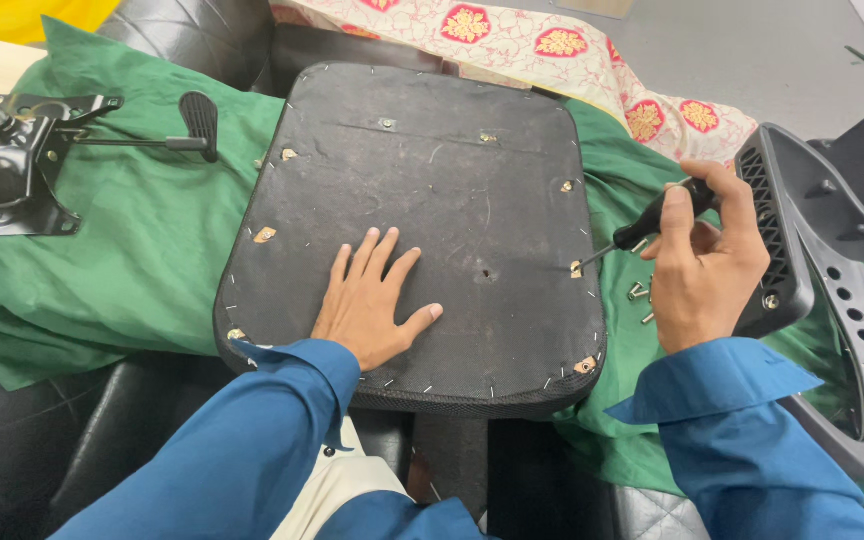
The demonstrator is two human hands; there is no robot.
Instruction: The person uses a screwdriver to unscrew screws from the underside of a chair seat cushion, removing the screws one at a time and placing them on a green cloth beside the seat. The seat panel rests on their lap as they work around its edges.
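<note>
Two blue sleeves (252,440) reach toward one upturned black seat pad (422,180) lying on a green cloth (142,230). On the pad's near half, the left hand (372,300) lies flat, fingers spread, holding nothing. At the pad's right edge, the right hand (707,265) is closed around one black-handled screwdriver (652,220), tip at a mounting hole. About three loose screws (640,293) lie just right of the pad, one grey plastic armrest (822,290) beyond them, one metal chair mechanism (27,160) left.
</note>
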